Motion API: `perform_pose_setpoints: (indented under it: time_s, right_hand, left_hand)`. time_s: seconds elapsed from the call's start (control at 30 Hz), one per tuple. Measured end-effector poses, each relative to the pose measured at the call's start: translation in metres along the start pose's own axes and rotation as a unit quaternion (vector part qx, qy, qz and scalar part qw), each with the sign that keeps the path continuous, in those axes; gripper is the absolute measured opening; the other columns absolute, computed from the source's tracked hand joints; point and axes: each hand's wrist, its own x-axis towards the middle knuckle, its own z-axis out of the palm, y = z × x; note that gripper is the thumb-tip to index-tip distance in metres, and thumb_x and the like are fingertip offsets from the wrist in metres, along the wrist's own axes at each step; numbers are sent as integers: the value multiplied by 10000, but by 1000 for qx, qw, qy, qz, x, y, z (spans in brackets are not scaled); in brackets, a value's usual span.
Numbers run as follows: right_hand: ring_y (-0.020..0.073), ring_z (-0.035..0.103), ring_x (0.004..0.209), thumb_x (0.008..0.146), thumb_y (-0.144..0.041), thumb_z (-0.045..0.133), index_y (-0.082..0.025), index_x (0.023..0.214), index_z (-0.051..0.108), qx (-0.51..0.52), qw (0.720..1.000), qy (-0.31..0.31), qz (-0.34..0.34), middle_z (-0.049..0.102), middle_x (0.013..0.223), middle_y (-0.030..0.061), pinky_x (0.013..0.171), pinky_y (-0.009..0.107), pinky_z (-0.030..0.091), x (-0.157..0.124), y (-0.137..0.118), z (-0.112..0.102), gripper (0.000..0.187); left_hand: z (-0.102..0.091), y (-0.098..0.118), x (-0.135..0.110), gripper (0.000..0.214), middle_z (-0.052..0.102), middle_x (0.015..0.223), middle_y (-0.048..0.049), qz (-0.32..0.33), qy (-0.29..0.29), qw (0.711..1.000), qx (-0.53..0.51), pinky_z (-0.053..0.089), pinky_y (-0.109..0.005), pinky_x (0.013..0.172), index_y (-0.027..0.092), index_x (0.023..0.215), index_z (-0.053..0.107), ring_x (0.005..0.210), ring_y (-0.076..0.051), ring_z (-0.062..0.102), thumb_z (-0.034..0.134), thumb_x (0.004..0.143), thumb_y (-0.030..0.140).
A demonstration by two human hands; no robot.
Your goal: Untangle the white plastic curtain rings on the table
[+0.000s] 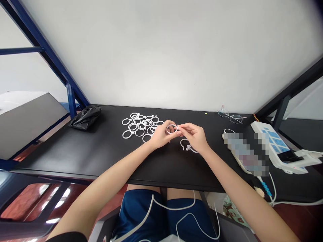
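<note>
The left hand (159, 135) pinches a white plastic curtain ring (172, 128) above the black desk (101, 151), and the right hand (193, 136) clasps its other edge (fingertips closed on the plastic), just over an open loose ring (188, 146), with a heap of matching rings (139, 126) just beside the left hand

White rings (139, 125), black tabletop (75, 151)
</note>
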Motion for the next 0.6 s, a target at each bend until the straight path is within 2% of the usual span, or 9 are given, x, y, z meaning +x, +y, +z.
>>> perform_pose_setpoints:
  time_s: [0.13,0.23,0.37,0.47,0.6]
  right_hand:
    - [192,706,720,806,-450,689,-199,904,686,6,1000,-22,2,736,832,53,697,338,582,0,0,0,270]
    - [186,702,698,815,-485,669,-203,915,664,-2,1000,-25,4,724,821,49,677,322,569,-1,-1,1,299]
    - [165,662,597,885,-586,512,-220,868,576,-22,1000,-11,1,681,698,20,617,303,538,-1,-4,-2,372]
    - [145,588,510,915,-605,432,-234,807,499,-92,995,-9,-38,595,560,-22,569,279,481,-2,-4,-6,392]
    - [138,539,479,950,-570,374,-241,820,484,-160,982,-76,-64,562,538,-32,511,262,402,-4,-3,-8,370]
  left_hand:
    - [-3,0,0,349,533,714,41,20,4,999,46,397,-184,500,192,985,495,514,-64,481,596,847,496]
    - [-2,0,0,305,464,646,61,42,20,996,78,374,-195,529,191,973,491,528,-73,444,560,876,472]
    - [-2,0,-1,305,397,642,71,66,56,992,94,355,-198,551,196,1015,487,547,-77,391,578,866,447]
    - [-2,1,-1,311,389,654,71,78,55,991,99,349,-199,559,197,1030,481,554,-75,375,584,867,440]
    - [-2,1,-2,321,399,688,61,88,21,990,108,343,-197,546,197,1048,474,574,-81,386,577,876,448]
